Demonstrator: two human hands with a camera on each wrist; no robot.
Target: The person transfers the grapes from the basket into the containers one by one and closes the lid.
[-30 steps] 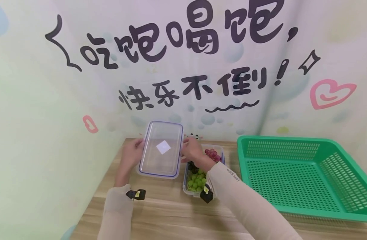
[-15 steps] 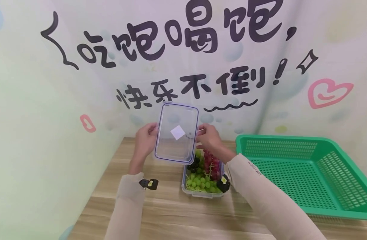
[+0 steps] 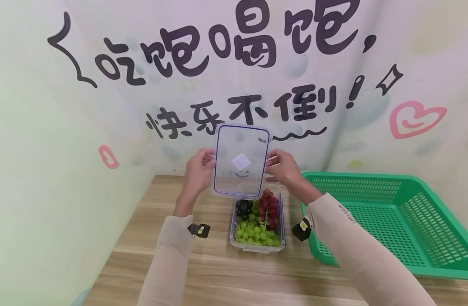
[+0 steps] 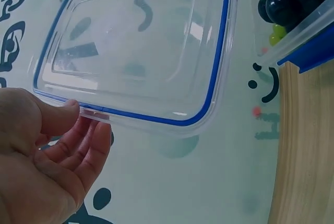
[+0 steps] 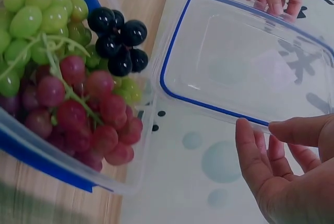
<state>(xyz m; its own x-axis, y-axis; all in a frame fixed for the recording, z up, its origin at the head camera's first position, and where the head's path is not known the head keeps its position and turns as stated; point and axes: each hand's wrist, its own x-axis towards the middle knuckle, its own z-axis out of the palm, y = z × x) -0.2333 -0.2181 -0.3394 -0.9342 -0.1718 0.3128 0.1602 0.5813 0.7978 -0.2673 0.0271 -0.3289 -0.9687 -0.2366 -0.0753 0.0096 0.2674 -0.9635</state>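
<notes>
A clear plastic lid [image 3: 241, 140] with a blue seal ring is held up, tilted, over the back of a food container. My left hand [image 3: 198, 172] pinches its left edge; in the left wrist view the thumb lies on one face and the fingers behind. On the opposite edge, my right hand [image 3: 285, 170] pinches the rim between thumb and fingers. The clear container [image 3: 257, 247] stands on the table below, apart from the lid. Inside are green grapes [image 3: 257, 233], red grapes [image 5: 78, 109] and black grapes [image 5: 117, 38]. The lid hides the container's far end.
A green plastic basket [image 3: 371, 229] stands on the table to the right, partly behind my right forearm. The wooden table [image 3: 173, 263] meets a printed wall hanging [image 3: 314, 144] at the back. Another wall [image 3: 46, 191] closes off the left side.
Both hands have moved up and to the right with the lid. It has gone from left of the container to above its far end, uncovering more of the grapes.
</notes>
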